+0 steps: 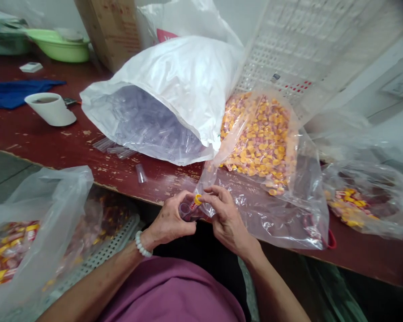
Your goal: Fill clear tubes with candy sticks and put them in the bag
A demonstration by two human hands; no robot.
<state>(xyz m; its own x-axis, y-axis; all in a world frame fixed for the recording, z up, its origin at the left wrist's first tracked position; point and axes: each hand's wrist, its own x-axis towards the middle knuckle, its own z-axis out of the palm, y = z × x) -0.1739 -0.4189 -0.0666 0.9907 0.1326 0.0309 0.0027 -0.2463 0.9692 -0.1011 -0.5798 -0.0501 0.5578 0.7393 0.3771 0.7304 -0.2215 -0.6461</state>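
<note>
My left hand (170, 218), with a white bead bracelet at the wrist, is closed around a few clear plastic tubes (184, 208) just over the table's front edge. A yellow cap (198, 199) with a reddish part below it sits at the mouth of one tube. Fingertips of my right hand (225, 214) are at this cap, the other fingers loosely curled. Behind my hands, a white sack (184, 85) lies open with many clear tubes (154, 125) inside. To its right, a clear bag (309, 179) holds many yellow caps (258, 138).
One loose tube (141, 173) stands on the red table (117, 172); several lie by the sack. A white cup (50, 108) of dark liquid is at left. Capped tubes fill a bag (13, 250) lower left, beside a plastic crate (97, 259). Another bag (366, 201) lies right.
</note>
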